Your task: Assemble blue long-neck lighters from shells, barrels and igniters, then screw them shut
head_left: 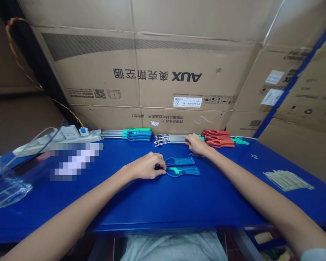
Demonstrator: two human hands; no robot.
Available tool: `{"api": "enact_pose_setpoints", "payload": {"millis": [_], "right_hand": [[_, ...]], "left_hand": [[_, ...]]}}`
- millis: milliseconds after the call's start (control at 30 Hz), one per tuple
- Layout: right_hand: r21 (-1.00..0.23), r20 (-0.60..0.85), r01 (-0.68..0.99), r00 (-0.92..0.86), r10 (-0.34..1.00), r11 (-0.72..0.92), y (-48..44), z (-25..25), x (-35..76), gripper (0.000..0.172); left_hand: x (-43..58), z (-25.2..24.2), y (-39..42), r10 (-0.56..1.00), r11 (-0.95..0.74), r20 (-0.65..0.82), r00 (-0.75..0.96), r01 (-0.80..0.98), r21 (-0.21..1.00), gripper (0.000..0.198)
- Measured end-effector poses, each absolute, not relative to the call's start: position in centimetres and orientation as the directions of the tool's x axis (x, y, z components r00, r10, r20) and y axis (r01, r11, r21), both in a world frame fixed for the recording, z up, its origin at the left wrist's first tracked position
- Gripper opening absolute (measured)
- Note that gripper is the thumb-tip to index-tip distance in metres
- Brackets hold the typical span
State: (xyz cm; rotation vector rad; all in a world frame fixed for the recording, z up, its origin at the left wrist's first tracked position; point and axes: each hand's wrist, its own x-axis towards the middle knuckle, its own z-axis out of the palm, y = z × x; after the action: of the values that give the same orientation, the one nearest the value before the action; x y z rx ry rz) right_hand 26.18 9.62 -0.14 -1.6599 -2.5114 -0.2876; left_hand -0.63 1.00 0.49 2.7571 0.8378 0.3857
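Two blue plastic lighter handle halves lie side by side on the blue table in front of me. The nearer one has a green trigger piece in it. My left hand is closed at their left end, thumb and fingers pinched on the tip of the nearer half. Farther back, my right hand is closed over the row of metal lighter tubes, fingertips on their right part; its palm hides part of them. Black and white wire ends stick out at the tubes' left.
Finished-looking lighters with blue and green handles lie at the back. Orange-red handles and green small parts are right of the tubes. Thin pale sticks lie right. A power strip and clear plastic bag are left; cardboard stands behind.
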Motion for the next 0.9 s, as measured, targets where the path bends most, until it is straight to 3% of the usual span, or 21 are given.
{"api": "enact_pose_setpoints", "payload": {"millis": [300, 467, 700, 900], "right_hand": [[-0.057, 0.312, 0.873, -0.446, 0.839, 0.485, 8.5, 0.5, 26.5, 0.030], [-0.184, 0.404, 0.824, -0.433, 0.806, 0.535, 7.8, 0.6, 26.3, 0.013], [-0.367, 0.536, 0.701, -0.378, 0.755, 0.612, 5.5, 1.1, 25.4, 0.016], [-0.446, 0.599, 0.557, -0.396, 0.696, 0.700, 3.4, 0.9, 23.6, 0.014]], "left_hand": [[-0.7, 0.5, 1.0, 0.574, -0.812, 0.232, 0.785, 0.511, 0.282, 0.015], [-0.6, 0.7, 1.0, 0.596, -0.800, 0.269, 0.756, 0.533, 0.276, 0.021], [-0.5, 0.0, 1.4, 0.674, -0.731, 0.454, 0.583, 0.617, 0.293, 0.030], [-0.3, -0.8, 1.6, 0.627, -0.746, 0.635, 0.451, 0.582, 0.324, 0.043]]}}
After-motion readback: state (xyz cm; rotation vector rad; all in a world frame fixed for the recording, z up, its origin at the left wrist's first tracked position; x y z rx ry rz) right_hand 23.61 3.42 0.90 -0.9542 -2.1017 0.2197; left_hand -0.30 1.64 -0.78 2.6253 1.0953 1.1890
